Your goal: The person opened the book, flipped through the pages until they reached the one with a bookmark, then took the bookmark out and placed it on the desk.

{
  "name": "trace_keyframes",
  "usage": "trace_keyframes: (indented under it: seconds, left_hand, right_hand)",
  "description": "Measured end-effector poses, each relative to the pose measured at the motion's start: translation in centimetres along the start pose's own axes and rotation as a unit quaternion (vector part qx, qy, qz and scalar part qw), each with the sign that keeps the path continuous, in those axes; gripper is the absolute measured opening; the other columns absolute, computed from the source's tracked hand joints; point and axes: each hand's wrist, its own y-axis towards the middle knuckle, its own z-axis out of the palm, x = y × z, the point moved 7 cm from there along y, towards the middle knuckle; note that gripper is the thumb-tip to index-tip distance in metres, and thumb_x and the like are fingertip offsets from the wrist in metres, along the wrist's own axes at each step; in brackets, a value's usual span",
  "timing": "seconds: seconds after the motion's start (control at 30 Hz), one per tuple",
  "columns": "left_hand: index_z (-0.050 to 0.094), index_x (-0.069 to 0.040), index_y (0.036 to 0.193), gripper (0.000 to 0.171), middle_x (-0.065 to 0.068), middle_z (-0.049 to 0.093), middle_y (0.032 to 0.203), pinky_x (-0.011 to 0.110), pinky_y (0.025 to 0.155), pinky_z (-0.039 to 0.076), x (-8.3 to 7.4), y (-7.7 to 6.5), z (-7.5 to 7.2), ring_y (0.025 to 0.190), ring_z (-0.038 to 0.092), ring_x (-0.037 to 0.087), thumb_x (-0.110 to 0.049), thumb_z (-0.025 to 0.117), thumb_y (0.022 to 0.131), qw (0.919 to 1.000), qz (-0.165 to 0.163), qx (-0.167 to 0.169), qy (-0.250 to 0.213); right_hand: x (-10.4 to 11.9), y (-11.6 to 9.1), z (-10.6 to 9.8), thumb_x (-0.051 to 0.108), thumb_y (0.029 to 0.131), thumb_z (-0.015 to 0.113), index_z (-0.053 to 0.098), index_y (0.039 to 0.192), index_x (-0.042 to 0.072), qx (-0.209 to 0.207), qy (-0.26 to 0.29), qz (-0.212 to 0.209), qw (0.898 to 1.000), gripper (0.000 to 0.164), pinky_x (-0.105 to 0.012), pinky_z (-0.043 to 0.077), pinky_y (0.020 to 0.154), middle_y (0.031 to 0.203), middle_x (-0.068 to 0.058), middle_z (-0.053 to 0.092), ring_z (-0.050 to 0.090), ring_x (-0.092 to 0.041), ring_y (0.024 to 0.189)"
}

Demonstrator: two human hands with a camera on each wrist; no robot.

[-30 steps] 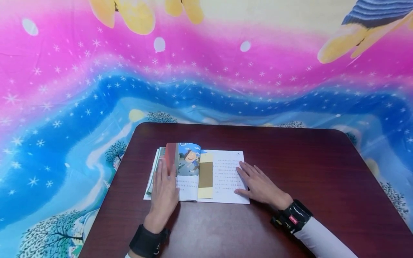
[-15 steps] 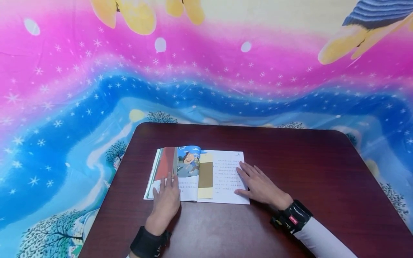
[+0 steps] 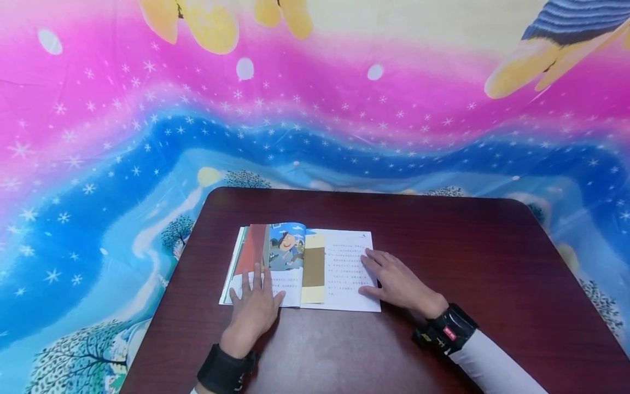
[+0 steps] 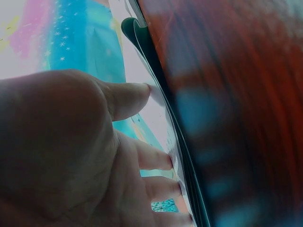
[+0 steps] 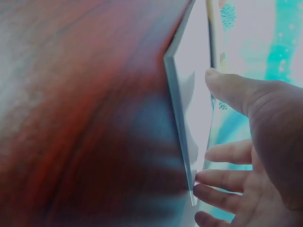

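Observation:
An illustrated book lies spread on the table. On its left page, a picture of a cartoon figure stands above printed text. My left hand rests with spread fingers on the lower part of that page; the left wrist view shows its thumb and fingertips touching the paper. My right hand lies over the outer edge of the right page, fingers fairly straight. In the right wrist view, the right thumb touches the page. Along the book's middle is a yellow and brown strip.
The dark reddish-brown table has rounded far corners. Behind it hangs a colourful printed cloth with snowflakes and trees. Each wrist wears a black band, such as the right one.
My left hand has slid down the left page towards me and spread its fingers. The raised left page now lies flatter. My right hand has hardly moved.

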Motion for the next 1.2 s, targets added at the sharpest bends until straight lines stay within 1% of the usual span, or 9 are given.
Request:
trace_keyframes:
  seconds: [0.2,0.37,0.47,0.53,0.7,0.87,1.0,1.13,1.2]
  left_hand:
    - [0.025,-0.001,0.155,0.081,0.022,0.018,0.162,0.077,0.104,0.017,0.2,-0.2,0.4,0.145,0.011,0.05,-0.049,0.05,0.095,1.0,-0.001,0.004,-0.002]
    - [0.025,-0.001,0.155,0.081,0.021,0.018,0.162,0.076,0.104,0.018,0.1,-0.1,0.4,0.145,0.011,0.049,-0.049,0.05,0.095,1.0,0.002,0.0,0.002]
    - [0.026,-0.001,0.155,0.081,0.021,0.019,0.162,0.076,0.104,0.019,0.0,-0.1,0.3,0.145,0.012,0.049,-0.05,0.05,0.095,1.0,0.004,-0.005,0.005]
    - [0.026,-0.001,0.155,0.082,0.021,0.019,0.162,0.076,0.104,0.019,0.0,0.0,0.3,0.146,0.012,0.049,-0.05,0.05,0.095,0.9999,0.005,-0.005,0.007]
    - [0.026,-0.002,0.155,0.082,0.021,0.019,0.163,0.076,0.104,0.019,0.0,0.0,0.4,0.146,0.011,0.049,-0.05,0.051,0.094,0.9999,0.004,-0.008,0.011]
    - [0.026,-0.001,0.155,0.082,0.021,0.019,0.162,0.076,0.104,0.019,0.1,0.0,0.4,0.146,0.011,0.049,-0.05,0.051,0.094,0.9998,0.005,-0.012,0.013]
    - [0.026,-0.001,0.155,0.082,0.021,0.019,0.162,0.076,0.103,0.018,0.1,0.0,0.3,0.146,0.011,0.049,-0.049,0.051,0.094,0.9998,0.006,-0.014,0.011]
    - [0.026,0.0,0.155,0.081,0.022,0.019,0.162,0.076,0.103,0.018,0.1,0.0,0.3,0.146,0.011,0.049,-0.049,0.051,0.095,0.9998,0.006,-0.015,0.011]
    - [0.027,0.0,0.155,0.081,0.022,0.02,0.162,0.077,0.103,0.019,0.1,0.0,0.3,0.146,0.012,0.049,-0.049,0.051,0.095,0.9998,0.006,-0.016,0.011]
  right_hand:
    - [-0.6,1.1,-0.5,0.052,0.085,0.066,0.051,0.144,0.005,0.005,0.136,0.05,0.989,0.077,-0.043,0.049,0.097,0.136,-0.013,0.059,0.055,-0.021,0.115]
    - [-1.5,2.1,-0.5,0.051,0.087,0.064,0.053,0.141,0.004,0.027,0.291,0.104,0.951,0.072,-0.043,0.052,0.093,0.121,-0.006,0.068,0.062,-0.017,0.107]
    - [-1.7,2.5,0.1,0.05,0.088,0.063,0.048,0.144,0.003,0.055,0.387,0.142,0.909,0.075,-0.043,0.049,0.097,0.124,-0.007,0.067,0.062,-0.021,0.114]
    - [-1.7,2.6,0.6,0.043,0.09,0.065,0.043,0.147,0.001,0.073,0.471,0.169,0.863,0.074,-0.042,0.048,0.099,0.128,-0.012,0.065,0.06,-0.023,0.118]
    - [-0.7,3.1,1.4,0.019,0.095,0.061,0.032,0.148,-0.007,0.101,0.659,0.192,0.72,0.067,-0.041,0.044,0.102,0.137,-0.028,0.054,0.054,-0.032,0.126]
    - [0.5,4.0,2.1,0.01,0.098,0.054,0.033,0.145,-0.012,0.102,0.741,0.207,0.63,0.056,-0.045,0.041,0.104,0.141,-0.035,0.047,0.049,-0.038,0.13]
    - [1.3,4.6,3.2,0.014,0.097,0.057,0.038,0.143,-0.01,0.094,0.767,0.245,0.586,0.055,-0.045,0.044,0.102,0.138,-0.033,0.051,0.053,-0.037,0.127]
    - [2.3,5.1,4.0,0.018,0.095,0.06,0.043,0.141,-0.007,0.092,0.767,0.263,0.578,0.055,-0.045,0.049,0.097,0.134,-0.029,0.057,0.058,-0.036,0.121]
    - [2.8,5.5,4.2,0.018,0.095,0.06,0.045,0.14,-0.008,0.094,0.763,0.261,0.583,0.054,-0.045,0.05,0.095,0.132,-0.028,0.058,0.06,-0.036,0.118]
